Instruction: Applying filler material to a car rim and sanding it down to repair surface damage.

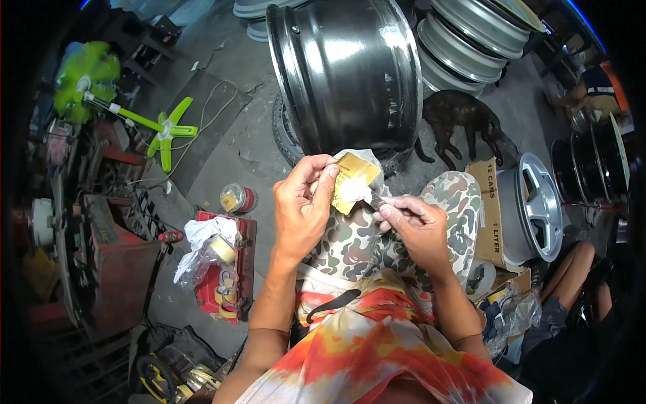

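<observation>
My left hand point(303, 198) pinches a small yellow card point(348, 165) by its left edge, above my knees. A white, paste-like dab point(354, 188) lies on the card. In my right hand point(417, 224) is a small putty knife point(377, 201), its tip touching the dab. Its handle is mostly hidden by my fingers. Just beyond my hands stands a large glossy black wheel rim point(343, 77), with whitish patches on its right side. A tyre point(282, 131) shows beneath the rim.
On the left are a red toolbox point(243, 269) with tape rolls, a lidded can point(239, 198) and a green fan point(165, 128). A dark dog point(464, 121) lies right of the rim, near stacked rims point(457, 54), a cardboard box point(486, 209) and a silver wheel point(540, 207). People sit at far right.
</observation>
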